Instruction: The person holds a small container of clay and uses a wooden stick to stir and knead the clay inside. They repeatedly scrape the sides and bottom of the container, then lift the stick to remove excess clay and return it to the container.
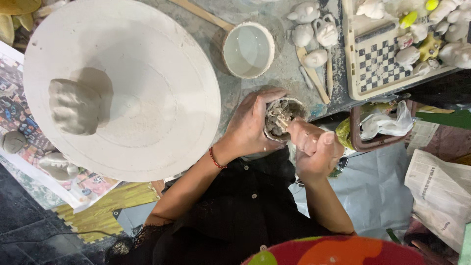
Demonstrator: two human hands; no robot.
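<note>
The cup (283, 118), round and full of lumpy grey clay, sits at the table (274, 78) edge, mouth up. Left hand (252, 122) wraps its side, fingers curled on it. Right hand (314, 147) is fisted on a pale stick (283, 116) (angled into the clay). Beyond stands a smooth white bowl (248, 49).

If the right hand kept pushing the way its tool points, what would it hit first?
The right hand aims a pale wooden stick up-left into the small round cup held by the left hand. It would likely meet the lumpy grey clay inside first, then probably the cup's wall; depth is unclear.
</note>
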